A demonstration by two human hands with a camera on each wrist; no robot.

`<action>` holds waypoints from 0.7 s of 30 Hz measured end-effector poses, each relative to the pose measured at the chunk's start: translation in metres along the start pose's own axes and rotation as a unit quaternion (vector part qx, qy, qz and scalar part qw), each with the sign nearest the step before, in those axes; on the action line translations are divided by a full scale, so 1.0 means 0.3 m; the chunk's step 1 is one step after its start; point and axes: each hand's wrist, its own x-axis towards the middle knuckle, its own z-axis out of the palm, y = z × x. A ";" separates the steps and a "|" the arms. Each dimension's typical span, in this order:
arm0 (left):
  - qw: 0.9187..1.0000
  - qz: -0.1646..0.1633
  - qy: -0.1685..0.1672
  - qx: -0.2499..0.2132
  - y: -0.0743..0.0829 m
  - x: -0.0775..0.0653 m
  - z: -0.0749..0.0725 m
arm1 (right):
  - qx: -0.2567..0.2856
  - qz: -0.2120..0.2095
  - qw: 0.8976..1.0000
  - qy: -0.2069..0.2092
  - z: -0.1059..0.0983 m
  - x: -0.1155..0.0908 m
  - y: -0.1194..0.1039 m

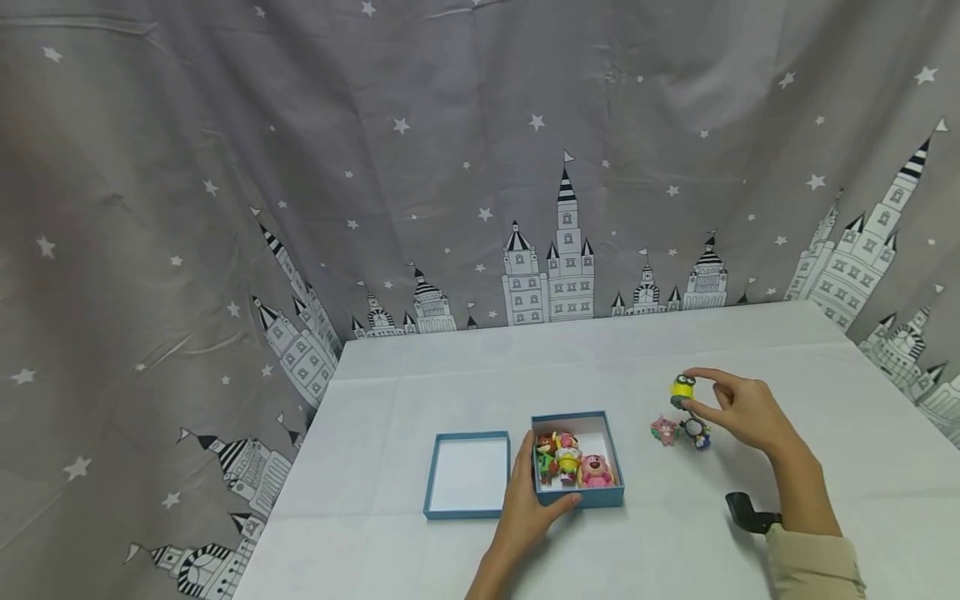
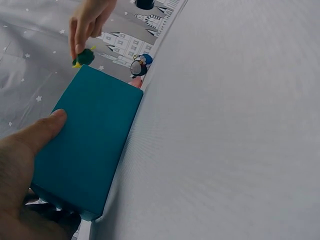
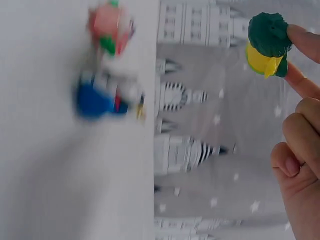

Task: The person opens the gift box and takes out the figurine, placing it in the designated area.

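My right hand (image 1: 750,410) pinches a small yellow-and-green toy figurine (image 1: 682,389) between thumb and index finger, raised above the table. In the right wrist view the figurine (image 3: 267,40) shows its rough dark-green base. Below it stand a pink star-shaped figurine (image 1: 664,430) and a blue-and-white figurine (image 1: 696,433). My left hand (image 1: 523,504) grips the left near corner of a blue box (image 1: 602,497), thumb along its front wall and fingers at its left side. Inside the box lie a brown-and-green figurine (image 1: 547,458), a pink-and-yellow one (image 1: 567,457) and a pink bear figurine (image 1: 596,472).
Left of the box, a shallow blue-rimmed lid (image 1: 429,477) with a white inside lies on the white table (image 1: 360,467). A grey curtain (image 1: 450,108) printed with stars and castles hangs behind the table and along its sides.
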 end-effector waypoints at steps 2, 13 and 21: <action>1.000 0.003 0.000 -0.001 0.000 -0.001 0.001 | -0.003 0.012 1.000 0.003 -0.025 -0.016 0.040; 1.000 -0.010 -0.003 -0.004 0.000 -0.002 -0.001 | -0.024 0.048 0.996 -0.071 -0.095 -0.065 0.217; 1.000 -0.010 -0.007 -0.002 -0.002 -0.002 -0.002 | -0.024 0.045 0.988 -0.147 -0.093 -0.074 0.274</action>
